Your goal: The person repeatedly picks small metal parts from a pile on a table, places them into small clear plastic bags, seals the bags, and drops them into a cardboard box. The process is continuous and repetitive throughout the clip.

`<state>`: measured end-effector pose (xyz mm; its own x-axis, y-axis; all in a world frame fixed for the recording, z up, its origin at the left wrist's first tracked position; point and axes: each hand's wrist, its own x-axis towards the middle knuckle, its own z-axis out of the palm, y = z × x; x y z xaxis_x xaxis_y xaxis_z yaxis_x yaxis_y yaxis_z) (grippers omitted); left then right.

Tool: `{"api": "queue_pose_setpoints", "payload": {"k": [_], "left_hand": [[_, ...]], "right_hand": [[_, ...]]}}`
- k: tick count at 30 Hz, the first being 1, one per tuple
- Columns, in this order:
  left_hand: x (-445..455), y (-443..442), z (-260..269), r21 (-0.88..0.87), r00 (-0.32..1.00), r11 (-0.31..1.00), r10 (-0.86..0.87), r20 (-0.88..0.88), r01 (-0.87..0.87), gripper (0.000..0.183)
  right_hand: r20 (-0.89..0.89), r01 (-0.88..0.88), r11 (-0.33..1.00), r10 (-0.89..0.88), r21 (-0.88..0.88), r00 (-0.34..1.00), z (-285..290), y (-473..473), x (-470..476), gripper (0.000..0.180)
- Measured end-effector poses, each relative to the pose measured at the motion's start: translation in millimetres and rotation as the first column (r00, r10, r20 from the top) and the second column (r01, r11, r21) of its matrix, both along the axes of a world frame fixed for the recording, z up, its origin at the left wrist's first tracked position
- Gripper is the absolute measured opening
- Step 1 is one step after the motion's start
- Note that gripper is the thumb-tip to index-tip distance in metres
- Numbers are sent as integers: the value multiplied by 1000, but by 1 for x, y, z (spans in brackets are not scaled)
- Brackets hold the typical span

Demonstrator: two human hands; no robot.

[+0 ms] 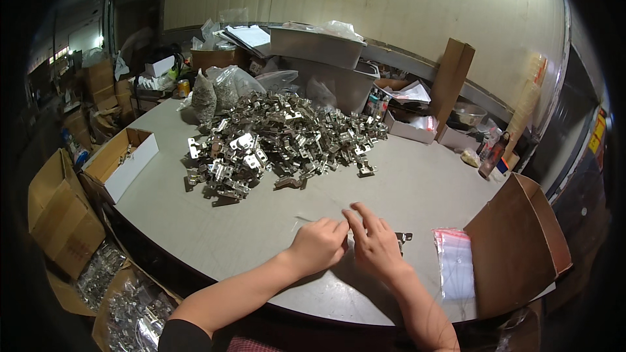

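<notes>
My left hand (320, 244) is curled closed above the front of the table, its thumb side against the fingertips of my right hand. A thin sliver of clear plastic (304, 218) sticks out past its knuckles and looks like part of a small bag. My right hand (374, 242) has its index and middle fingers raised and bent; its thumb is hidden, so its grip is unclear. Beside its outer edge lies a metal cabinet hinge (405, 238), partly covered by the hand. Farther back is a large heap of metal cabinet hinges (293, 137).
Clear zip bags with red strips (455, 264) lie right, against an open cardboard box (513, 249). A white-sided box (129, 164) stands at the left edge. Below it, cartons hold bagged metal parts (137, 313). Filled plastic bags (215, 93) and a grey bin (318, 46) stand behind the heap.
</notes>
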<state>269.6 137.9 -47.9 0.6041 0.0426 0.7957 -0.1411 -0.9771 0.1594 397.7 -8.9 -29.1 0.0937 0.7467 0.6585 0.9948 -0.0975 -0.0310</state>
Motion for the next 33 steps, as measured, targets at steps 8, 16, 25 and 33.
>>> {"api": "queue_pose_setpoints", "payload": {"k": [8, 16, 25, 33], "left_hand": [[-1, -12, -4, -147, 978, 981, 97, -183, -124, 22], [4, 4, -6, -159, 964, 965, 177, -198, -210, 22], [-3, 52, -12, -109, 870, 882, 421, -254, -459, 12], [3, 42, -18, -168, 919, 908, 358, -167, -385, 7]], "right_hand": [[-161, 189, 982, -183, 24, 970, -14, -4, 8, 9], [-473, 274, 961, -263, -47, 841, -1, -13, 39, 24], [-462, 368, 810, -570, -458, 680, 41, -63, 84, 65], [-220, 411, 855, -487, -316, 845, 13, -36, 47, 45]]}}
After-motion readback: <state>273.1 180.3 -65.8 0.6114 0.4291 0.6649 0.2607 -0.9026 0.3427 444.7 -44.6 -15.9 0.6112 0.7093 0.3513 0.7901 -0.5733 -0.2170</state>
